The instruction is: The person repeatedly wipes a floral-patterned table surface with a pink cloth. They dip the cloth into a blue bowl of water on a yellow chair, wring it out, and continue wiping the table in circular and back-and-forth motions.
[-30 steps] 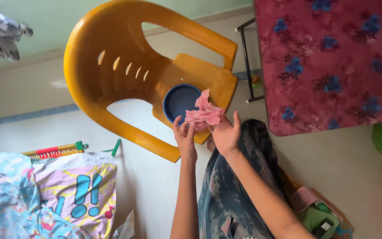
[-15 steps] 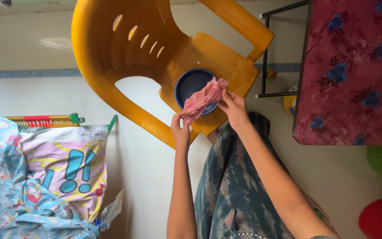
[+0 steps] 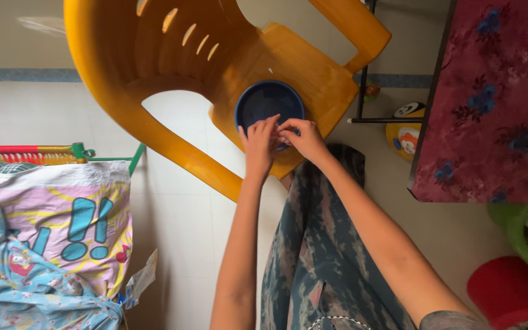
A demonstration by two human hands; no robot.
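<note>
Reached forward with both arms over a lap draped in grey-green patterned cloth (image 3: 319, 256). Met at the near rim of a dark blue bowl (image 3: 268, 102), which sat on the seat of a yellow plastic chair (image 3: 154, 61). Left hand (image 3: 258, 143) lay at the bowl's near-left edge, fingers drawn together and bent over the rim, tips just inside it. Right hand (image 3: 304, 137) lay just beside, at the near-right edge, fingers curled and pressed close, touching the left hand's fingertips. Could not tell whether anything was pinched between them, since the fingertips hid that spot; no cloth showed in the bowl's visible part. Bowl therefore sat directly beyond and partly under both hands, its far half bare and dark. Chair stood on a pale tiled floor (image 3: 184, 208), with its backrest slots toward the top of the view. To the left, lay a heap of blue and pink printed fabric (image 3: 62, 226), and behind it a green-handled broom (image 3: 44, 153) with red and yellow bands. To the right, hung a maroon flowered cloth (image 3: 490, 98) over a black metal frame (image 3: 362, 73), with a small yellow toy (image 3: 404, 134) below it. Further right, near the corner, sat a green tub (image 3: 520, 232) and a red tub (image 3: 508, 290).
</note>
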